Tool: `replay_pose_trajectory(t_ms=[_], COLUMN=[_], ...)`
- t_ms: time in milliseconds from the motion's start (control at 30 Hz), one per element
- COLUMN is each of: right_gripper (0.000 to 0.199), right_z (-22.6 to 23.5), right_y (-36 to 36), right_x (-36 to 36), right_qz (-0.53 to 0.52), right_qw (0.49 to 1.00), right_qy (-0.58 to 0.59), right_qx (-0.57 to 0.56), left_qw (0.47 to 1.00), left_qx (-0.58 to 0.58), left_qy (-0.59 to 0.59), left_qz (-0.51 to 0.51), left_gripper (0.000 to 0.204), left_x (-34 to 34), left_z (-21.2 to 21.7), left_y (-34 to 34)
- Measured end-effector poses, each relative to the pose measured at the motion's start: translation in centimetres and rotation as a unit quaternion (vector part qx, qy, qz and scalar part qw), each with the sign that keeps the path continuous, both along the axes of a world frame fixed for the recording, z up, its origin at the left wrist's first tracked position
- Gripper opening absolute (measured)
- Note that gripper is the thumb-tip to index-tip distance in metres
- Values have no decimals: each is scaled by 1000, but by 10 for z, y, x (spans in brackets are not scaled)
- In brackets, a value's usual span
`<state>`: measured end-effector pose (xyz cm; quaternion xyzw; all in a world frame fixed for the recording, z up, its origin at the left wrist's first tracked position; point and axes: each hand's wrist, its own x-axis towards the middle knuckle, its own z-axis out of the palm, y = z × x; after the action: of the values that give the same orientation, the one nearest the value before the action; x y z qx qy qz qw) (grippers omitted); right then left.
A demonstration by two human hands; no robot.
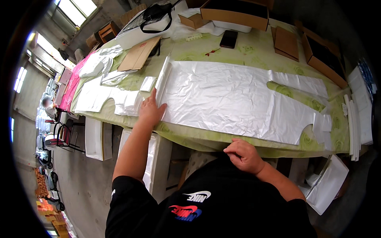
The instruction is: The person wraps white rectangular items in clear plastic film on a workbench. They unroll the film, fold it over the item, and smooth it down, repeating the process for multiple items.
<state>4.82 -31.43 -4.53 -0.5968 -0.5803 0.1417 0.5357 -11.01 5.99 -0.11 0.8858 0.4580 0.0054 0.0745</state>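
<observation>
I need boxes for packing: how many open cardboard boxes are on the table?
2 in plain view: one open cardboard box at the far edge, centre; another open cardboard box at the far right. More may be hidden outside the view.

A table [254,53] in green-patterned cloth bears white plastic bags [230,99], cardboard boxes [234,14] and a black phone [229,39].

Wearer's body, lower half of the frame. Black short-sleeved shirt [222,206] with a white curved emblem above a red-and-blue one on the chest. Both forearms bare from the sleeve hems down. Left hand [150,111] and right hand [243,155] bare: no gloves, rings or watch visible.
</observation>
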Motion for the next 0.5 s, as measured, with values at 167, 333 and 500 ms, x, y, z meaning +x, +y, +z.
replay_pose_trajectory(t_ms=[167,333,500], right_gripper=[19,21,52], right_z=[1,19,31], right_y=[-6,-5,11], right_x=[1,-1,-13], right_qz=[-6,-55,12], right_qw=[1000,992,920], right_qy=[13,101,370], right_qx=[-11,-56,-125], left_qw=[995,821,612], left_qx=[-56,-400,-587], left_qy=[-81,-406,-528], left_qz=[2,13,44], left_gripper=[85,85,83], left_x=[-8,28,63], left_z=[4,24,-1], left_y=[16,-76,-158])
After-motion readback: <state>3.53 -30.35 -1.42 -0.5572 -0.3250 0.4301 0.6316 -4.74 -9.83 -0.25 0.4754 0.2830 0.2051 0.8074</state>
